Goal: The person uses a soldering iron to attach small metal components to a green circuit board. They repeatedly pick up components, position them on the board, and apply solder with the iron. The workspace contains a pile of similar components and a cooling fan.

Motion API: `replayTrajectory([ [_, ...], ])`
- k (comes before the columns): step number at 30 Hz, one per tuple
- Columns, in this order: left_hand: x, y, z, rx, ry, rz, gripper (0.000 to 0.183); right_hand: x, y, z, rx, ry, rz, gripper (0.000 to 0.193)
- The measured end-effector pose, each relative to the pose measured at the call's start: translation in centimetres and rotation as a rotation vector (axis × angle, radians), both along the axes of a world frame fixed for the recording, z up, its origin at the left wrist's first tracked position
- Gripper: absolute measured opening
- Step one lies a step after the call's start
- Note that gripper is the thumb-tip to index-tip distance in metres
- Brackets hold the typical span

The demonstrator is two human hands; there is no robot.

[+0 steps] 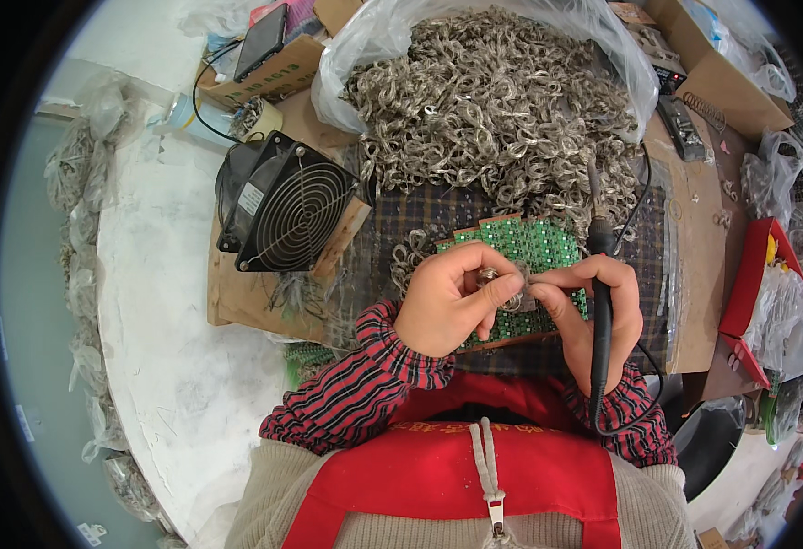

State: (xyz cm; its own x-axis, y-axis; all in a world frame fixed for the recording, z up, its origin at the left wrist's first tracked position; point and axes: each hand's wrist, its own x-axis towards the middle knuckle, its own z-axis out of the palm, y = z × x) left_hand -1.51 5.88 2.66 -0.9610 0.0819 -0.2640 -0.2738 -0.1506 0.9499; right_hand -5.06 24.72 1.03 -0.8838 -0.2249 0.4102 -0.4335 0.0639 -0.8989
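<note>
Over a green circuit board panel (502,240), my two hands meet at their fingertips. My left hand (452,297) is closed, pinching a small coil of thin wire (514,300) between thumb and fingers. A soldering iron (601,320) with a black handle rests in my right hand (607,293), its tip pointing up and away from me. That hand's thumb and forefinger also pinch at the wire coil's end. The exact wire ends are too small to make out. More wire coils (410,261) lie just left of the board.
A big heap of wire coils (502,101) in a clear plastic bag (333,91) spreads at the back. A black fan (296,206) stands left on cardboard. At right are a red box (738,302) and a black device (680,128). The iron's cord (655,380) loops beside my right wrist.
</note>
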Motion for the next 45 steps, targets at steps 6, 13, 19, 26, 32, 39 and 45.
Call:
replayTrajectory([
  [6,0.5,-0.2,-0.4,0.030,-0.034,0.030,0.015,0.5,-0.4,-0.2,0.021,0.040,0.011,0.035],
  [13,0.5,-0.5,-1.2,-0.343,0.130,-0.078,0.013,0.4,0.6,-0.8,0.185,0.168,0.095,0.033],
  [19,-0.1,-0.3,-1.4,-0.689,0.220,-0.044,0.020,1.0,0.9,-1.3,0.116,0.070,-0.005,0.033],
  [26,2.0,-2.3,0.7,-0.675,0.173,-0.083,0.011,1.4,1.4,-0.6,0.097,0.094,0.154,0.044],
  [32,4.7,-4.5,0.4,-0.806,0.158,-0.042,0.008,3.3,1.5,-0.3,0.216,0.122,0.306,0.046],
  [39,5.2,-3.1,-1.7,-0.926,0.182,0.163,0.009,3.7,0.7,-0.8,0.273,0.191,0.339,0.027],
  [45,5.3,-3.6,-2.0,-0.924,0.216,0.134,0.008,3.5,0.6,-0.6,0.265,0.186,0.345,0.024],
])
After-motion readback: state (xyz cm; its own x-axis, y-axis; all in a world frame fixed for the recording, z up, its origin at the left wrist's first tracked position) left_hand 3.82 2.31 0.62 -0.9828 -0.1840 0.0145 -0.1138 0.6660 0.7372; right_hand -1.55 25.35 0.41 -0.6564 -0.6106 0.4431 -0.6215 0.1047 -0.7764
